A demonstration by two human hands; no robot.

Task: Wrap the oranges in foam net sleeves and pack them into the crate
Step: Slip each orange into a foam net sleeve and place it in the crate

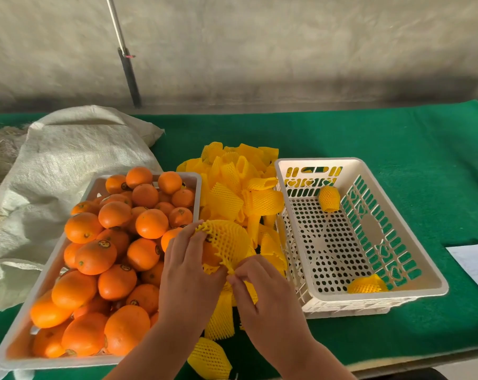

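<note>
The white crate (369, 294) stands on the green cloth (397, 138) and serves here as the landmark. Inside it lie two wrapped oranges: one (329, 198) near its far wall, the other (366, 284) in its near right corner. The rest of its perforated floor is bare.

Just left of the crate is a heap of yellow foam net sleeves (238, 185), touching its left wall. Further left stands a tray (16, 333) piled high with bare oranges (114, 256), and behind the tray lies a white woven sack (68, 149).

Near the crate's near left corner, both hands work on one orange (209, 255), half covered by a foam net sleeve (227, 239). The left hand (191, 272) grasps the orange and the edge of the sleeve. The right hand (262, 292) pinches the lower edge of the same sleeve between thumb and fingers.
</note>
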